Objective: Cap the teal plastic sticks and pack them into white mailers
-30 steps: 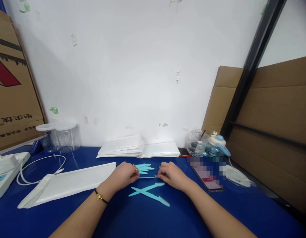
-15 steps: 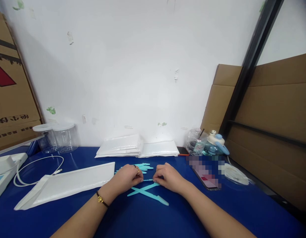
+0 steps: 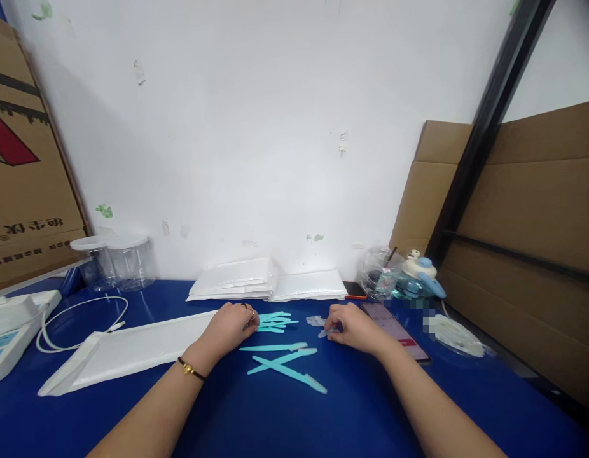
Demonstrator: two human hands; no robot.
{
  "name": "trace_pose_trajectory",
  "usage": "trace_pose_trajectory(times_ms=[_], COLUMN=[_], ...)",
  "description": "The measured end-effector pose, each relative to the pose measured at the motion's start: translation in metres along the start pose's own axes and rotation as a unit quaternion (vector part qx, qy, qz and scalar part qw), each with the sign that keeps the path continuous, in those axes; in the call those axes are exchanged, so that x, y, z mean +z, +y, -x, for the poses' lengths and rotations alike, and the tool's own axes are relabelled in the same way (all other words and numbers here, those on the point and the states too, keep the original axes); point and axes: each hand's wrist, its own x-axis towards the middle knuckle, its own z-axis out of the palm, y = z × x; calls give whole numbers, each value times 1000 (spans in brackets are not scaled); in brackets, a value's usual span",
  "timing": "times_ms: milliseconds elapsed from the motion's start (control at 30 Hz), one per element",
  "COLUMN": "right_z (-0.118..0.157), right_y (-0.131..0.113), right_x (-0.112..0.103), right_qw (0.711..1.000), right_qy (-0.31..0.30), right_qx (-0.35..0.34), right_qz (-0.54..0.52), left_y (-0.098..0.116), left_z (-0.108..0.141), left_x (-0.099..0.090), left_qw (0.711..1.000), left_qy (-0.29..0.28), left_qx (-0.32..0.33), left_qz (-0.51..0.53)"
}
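My left hand (image 3: 233, 326), fingers pinched together, is at the left end of a pile of turquoise plastic sticks (image 3: 275, 321); what its fingertips hold is hidden. My right hand (image 3: 350, 327) pinches at a small heap of translucent caps (image 3: 316, 321), its fingertips on a cap too small to make out well. Nearer to me, between the hands, lie three separate turquoise sticks: one roughly level (image 3: 270, 348) and two crossed (image 3: 301, 376), each with a wider end to the right.
A white padded envelope (image 3: 137, 350) lies at the left, beside a white cable (image 3: 79, 346). Stacked white envelopes (image 3: 232, 280) stand by the wall. Clear jars (image 3: 130, 264) are at the back left. A phone (image 3: 394, 327) and a blue-lidded bottle (image 3: 413, 280) are on the right.
My hands have moved apart. The stick that was between them now lies on the table behind the crossed ones. My left hand moved to the pile, my right to the translucent caps.
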Motion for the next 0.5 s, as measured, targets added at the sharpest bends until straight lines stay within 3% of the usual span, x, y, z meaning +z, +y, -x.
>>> trace_pose_trajectory(times_ms=[500], right_z=[-4], right_y=[-7], right_x=[10], right_qw=[1000], right_qy=[7], right_qx=[-23], right_qz=[1], left_y=[5], left_z=[-1], left_x=[1], left_qw=[1000], left_qy=[4], left_qx=[6], left_qz=[-1])
